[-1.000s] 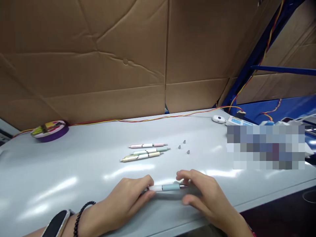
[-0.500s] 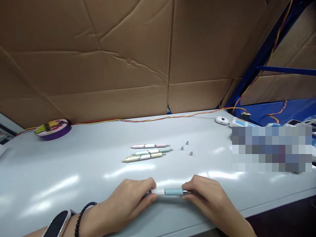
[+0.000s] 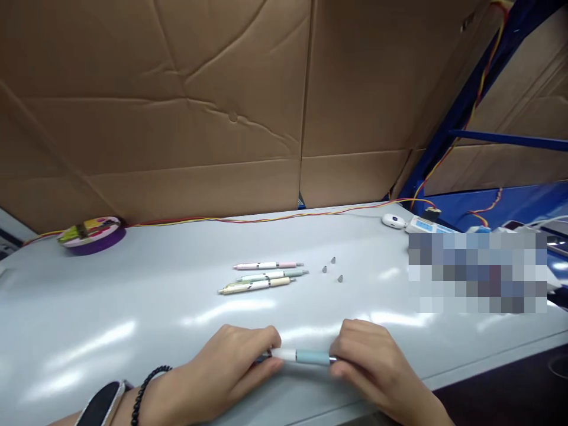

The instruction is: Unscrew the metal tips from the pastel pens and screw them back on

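Note:
Between my hands, near the table's front edge, is a white and light-blue pen [image 3: 306, 356], lying roughly level. My left hand [image 3: 235, 361] pinches its white end, and my right hand [image 3: 373, 361] has its fingers closed on the metal tip, which they mostly cover. Farther back lie a pink and white pen [image 3: 268, 266], a green and white pen [image 3: 271, 275] and a yellow and white pen [image 3: 257, 286], side by side. Right of them stand small grey cone-shaped pieces [image 3: 340, 278], three in all.
A purple-sided round box [image 3: 95, 241] sits at the back left of the white table [image 3: 168, 272]. Red and yellow wires [image 3: 213, 220] run along the cardboard [image 3: 213, 136] behind. At right are a white power strip [image 3: 426, 225], a blue metal frame [image 3: 444, 136] and a blurred-out area.
My right hand's fingers have curled further over the pen's tip, and the pen's right end dips slightly. The camera view has shifted a little. The other pens and the grey pieces stay put.

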`<state>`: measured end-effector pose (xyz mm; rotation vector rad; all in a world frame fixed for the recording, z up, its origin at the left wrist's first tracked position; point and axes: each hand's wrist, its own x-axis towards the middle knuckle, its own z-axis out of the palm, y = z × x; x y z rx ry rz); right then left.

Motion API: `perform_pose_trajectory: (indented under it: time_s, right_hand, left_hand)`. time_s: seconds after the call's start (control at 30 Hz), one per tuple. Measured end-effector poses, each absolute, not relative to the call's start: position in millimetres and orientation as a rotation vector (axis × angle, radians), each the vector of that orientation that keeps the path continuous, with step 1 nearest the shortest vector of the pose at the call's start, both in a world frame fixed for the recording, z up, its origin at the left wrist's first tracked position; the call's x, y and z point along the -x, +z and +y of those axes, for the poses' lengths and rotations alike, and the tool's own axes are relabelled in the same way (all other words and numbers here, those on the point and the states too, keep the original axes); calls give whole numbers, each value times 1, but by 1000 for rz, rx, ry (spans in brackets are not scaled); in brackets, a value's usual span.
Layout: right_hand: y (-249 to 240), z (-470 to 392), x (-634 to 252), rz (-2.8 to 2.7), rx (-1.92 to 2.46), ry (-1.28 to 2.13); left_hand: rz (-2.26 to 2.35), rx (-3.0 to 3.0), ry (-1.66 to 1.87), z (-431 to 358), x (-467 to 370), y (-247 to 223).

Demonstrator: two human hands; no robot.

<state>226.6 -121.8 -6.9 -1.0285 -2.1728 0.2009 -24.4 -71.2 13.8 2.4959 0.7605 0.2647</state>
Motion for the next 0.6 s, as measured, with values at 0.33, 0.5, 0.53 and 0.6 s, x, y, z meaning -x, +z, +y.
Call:
perform_pose_trajectory:
  time_s: [0.33, 0.5, 0.53, 0.6]
  right_hand:
    - [-3, -142, -176, -1133, 1146, 1325]
    - [-2, -139, -170, -930, 1109, 1340]
    - [-2, -138, -171, -931, 1094, 1357]
    - [-2, -137, -172, -958, 1057, 1404]
  left_hand:
    - [519, -2534, 541, -83, 28, 24]
    - [177, -2779, 433, -77, 27, 18]
    - [158, -2808, 460, -77, 27, 16]
    - [119, -2803, 574, -77, 27, 14]
